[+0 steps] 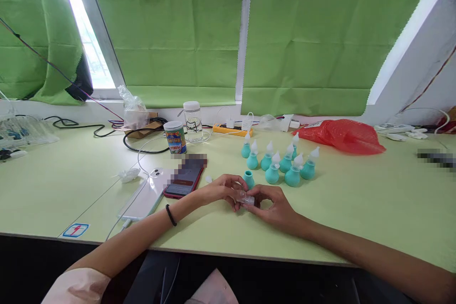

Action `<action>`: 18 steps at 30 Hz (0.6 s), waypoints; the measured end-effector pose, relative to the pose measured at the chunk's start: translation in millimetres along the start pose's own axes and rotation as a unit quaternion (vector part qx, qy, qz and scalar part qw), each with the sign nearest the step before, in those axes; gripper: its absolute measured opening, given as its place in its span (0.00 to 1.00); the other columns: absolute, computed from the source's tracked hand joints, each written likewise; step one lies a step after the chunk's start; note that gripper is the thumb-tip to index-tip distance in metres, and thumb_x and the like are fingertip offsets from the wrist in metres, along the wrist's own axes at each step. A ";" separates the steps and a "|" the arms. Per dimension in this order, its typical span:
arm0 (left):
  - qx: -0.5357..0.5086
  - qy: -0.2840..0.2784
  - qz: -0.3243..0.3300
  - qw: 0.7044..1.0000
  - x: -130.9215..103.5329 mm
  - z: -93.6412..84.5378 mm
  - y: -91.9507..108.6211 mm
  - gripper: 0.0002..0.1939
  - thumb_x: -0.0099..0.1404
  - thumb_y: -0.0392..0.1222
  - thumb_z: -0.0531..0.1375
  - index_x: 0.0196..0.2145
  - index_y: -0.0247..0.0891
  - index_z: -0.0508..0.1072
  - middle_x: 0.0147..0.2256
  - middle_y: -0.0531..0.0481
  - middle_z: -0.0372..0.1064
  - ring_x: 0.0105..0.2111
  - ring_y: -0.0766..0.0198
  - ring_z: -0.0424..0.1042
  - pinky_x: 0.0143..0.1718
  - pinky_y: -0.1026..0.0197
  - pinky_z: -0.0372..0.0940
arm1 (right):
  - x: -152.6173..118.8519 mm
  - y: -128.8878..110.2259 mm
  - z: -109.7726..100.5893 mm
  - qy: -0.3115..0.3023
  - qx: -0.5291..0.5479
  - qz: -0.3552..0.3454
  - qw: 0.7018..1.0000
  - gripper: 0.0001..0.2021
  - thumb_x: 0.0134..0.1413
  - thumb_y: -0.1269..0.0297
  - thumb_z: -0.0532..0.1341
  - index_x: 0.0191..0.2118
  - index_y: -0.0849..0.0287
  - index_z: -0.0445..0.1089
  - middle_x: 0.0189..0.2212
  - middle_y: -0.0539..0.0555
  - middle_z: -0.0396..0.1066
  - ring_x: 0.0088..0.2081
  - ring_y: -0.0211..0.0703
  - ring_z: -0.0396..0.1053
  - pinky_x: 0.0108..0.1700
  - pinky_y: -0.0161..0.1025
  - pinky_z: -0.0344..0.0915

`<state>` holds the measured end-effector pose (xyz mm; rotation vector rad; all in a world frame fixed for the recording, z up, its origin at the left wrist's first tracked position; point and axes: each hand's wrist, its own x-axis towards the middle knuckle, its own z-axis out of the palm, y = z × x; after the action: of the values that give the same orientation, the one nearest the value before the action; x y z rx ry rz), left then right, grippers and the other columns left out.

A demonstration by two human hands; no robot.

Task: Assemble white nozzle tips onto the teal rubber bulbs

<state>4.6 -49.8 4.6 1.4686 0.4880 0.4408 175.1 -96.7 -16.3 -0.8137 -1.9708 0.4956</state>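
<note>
Between my two hands is a small clear plastic tube [247, 199], held just above the table near its front edge. The fingers of my left hand [228, 191] close on its left end. My right hand [272, 204] pinches its right end with thumb and fingers. Right behind my fingertips stands a teal rubber bulb [249, 179] with an open neck and no tip. Farther back and to the right, several teal bulbs with clear pointed tips [272, 169] stand upright in a group. A small translucent piece [208, 179] lies left of my left hand.
On the left lie a phone with a red edge [185, 178] and a white phone [144, 197] with a cable. A printed can [175, 137], a clear jar [193, 123], an orange power strip [232, 130] and a red plastic bag [342, 137] line the back of the table [356, 209].
</note>
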 end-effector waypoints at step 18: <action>-0.023 0.011 0.018 1.000 -0.4 -1.1 -3.6 0.15 0.50 0.43 0.59 0.32 0.33 0.60 0.24 0.50 0.65 0.19 0.70 0.65 0.22 0.64 0.63 | 0.2 -2.1 0.0 0.013 -0.013 -0.010 1.000 0.06 0.41 0.66 0.59 0.30 0.60 0.65 0.22 0.50 0.67 0.22 0.33 0.64 0.23 0.31 0.64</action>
<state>3.7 -49.4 1.0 1.4302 0.4669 0.4939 174.3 -98.0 -14.9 -0.8134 -1.9628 0.4458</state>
